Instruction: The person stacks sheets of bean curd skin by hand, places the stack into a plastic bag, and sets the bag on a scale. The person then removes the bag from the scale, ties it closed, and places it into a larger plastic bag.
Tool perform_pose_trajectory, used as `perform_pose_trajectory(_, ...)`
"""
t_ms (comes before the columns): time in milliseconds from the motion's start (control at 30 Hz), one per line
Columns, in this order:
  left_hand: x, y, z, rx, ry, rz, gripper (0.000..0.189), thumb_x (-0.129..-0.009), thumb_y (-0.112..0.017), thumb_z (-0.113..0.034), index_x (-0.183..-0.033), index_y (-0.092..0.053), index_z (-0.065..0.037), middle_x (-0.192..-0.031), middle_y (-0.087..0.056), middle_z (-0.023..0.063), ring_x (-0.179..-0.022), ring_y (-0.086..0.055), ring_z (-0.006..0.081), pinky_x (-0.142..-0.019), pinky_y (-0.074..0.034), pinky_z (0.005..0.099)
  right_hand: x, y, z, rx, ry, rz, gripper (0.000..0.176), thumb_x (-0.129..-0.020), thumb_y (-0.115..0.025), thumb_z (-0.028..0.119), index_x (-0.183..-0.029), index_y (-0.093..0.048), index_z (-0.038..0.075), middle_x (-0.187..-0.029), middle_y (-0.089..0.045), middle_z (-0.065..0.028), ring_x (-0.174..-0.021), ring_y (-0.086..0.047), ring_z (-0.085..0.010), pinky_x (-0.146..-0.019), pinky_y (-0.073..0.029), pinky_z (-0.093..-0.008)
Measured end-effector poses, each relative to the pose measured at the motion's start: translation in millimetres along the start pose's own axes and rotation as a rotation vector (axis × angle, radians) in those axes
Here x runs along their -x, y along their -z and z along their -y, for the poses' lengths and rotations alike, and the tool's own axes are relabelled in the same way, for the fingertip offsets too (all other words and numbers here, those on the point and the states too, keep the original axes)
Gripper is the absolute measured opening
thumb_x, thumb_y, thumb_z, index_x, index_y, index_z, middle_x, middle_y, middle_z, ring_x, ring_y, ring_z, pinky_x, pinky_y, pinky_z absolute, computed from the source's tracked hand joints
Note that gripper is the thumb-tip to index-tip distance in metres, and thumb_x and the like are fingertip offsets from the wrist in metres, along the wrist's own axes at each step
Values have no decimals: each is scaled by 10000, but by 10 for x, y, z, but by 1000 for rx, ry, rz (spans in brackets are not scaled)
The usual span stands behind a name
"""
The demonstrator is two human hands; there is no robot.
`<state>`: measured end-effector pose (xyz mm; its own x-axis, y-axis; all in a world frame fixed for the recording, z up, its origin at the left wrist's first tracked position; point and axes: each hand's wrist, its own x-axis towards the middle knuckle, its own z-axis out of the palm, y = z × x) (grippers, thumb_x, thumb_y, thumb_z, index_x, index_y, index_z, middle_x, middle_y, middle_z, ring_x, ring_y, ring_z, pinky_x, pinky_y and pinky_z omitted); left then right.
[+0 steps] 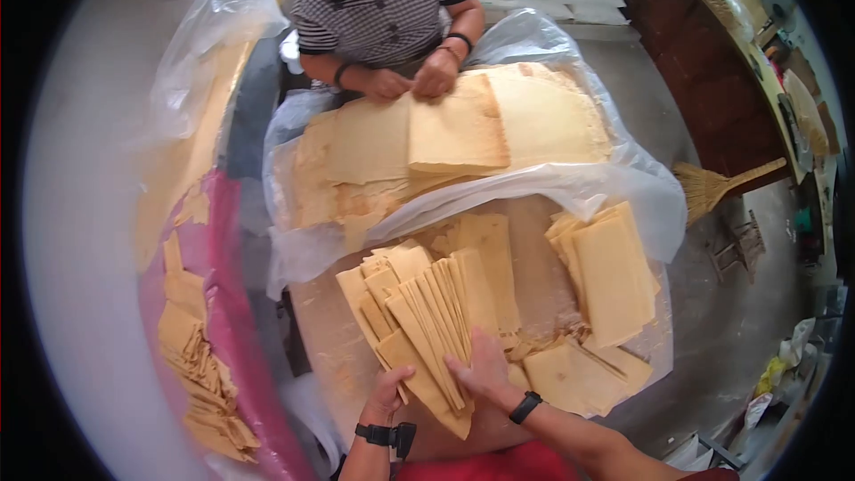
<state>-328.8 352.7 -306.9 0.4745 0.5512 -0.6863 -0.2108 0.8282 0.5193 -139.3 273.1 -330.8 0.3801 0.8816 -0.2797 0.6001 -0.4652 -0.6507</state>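
I stood by & saw the person's left hand (pixel 385 396) curled round the bottom edge of a fan of thin tan flat strips (pixel 427 321). Its grip was closed on the strips, thumb on top, the other fingers tucked under. The right hand (pixel 481 370) lay flat on top of the same fan, grip open, fingers stretched out & pressing on the strips, not wrapped round them. The fan sat low on the round tan desk (pixel 325 347), right in front of the person, w/ its wide end pointing away from them. A black watch (pixel 383 434) was on the left wrist & a black band (pixel 525 407) on the right.

Just to the right of the fan were 2 heaps of bigger tan sheets, one stack further up (pixel 614 281) & one flat pile lower down (pixel 570 379). Across the desk, large tan sheets (pixel 534 116) lay on a clear plastic wrap (pixel 623 187). A co-worker in a checked shirt had both hands (pixel 414 80) on the far edge of those sheets. More tan strips (pixel 200 365) lay on a pink cloth (pixel 236 338) at the left. A straw broom (pixel 712 185) lay on the floor at the right.
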Motion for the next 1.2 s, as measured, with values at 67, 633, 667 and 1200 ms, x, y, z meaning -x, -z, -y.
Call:
perform_pose_trajectory(67,257,179,-147,-47,-10,-63,560,-812,-586,-85,-1328,-414,50,-1253,-558,174,-1121,-581,306,-945,-503,412,50,-114,269,-93,2,75,750,-802,-657,445,-1294,-414,-67,-1138,-542,-257,-1037,-506,-405,-907,-409,-485)
perform_pose_trajectory(633,-6,1406,-38,130,30,-91,440,-823,-689,-147,-1208,-569,30,-1127,-647,103,-1008,-635,201,-893,-506,320,-390,-702,403,218,-44,-20,705,-835,-601,500,-1303,-442,-3,-1316,-433,-248,-1192,-416,-405,-983,-357,-490)
perform_pose_trajectory(667,5,1332,-12,90,66,-17,436,-824,-687,-139,-1207,-573,35,-1134,-645,106,-1011,-634,200,-893,-507,316,-348,-765,440,225,-52,-17,714,-838,-597,489,-1330,-418,4,-1344,-402,-257,-1208,-397,-420,-1001,-334,-503)
perform_pose_trajectory(1200,1380,1139,454,90,-130,75,602,-851,-602,-120,-1394,-377,14,-1297,-529,108,-1180,-504,193,-1007,-398,318,684,-563,1216,-651,-69,490,443,-908,-544,165,-1299,-452,-21,-1211,-578,-105,-1097,-555,-199,-945,-443,-326)
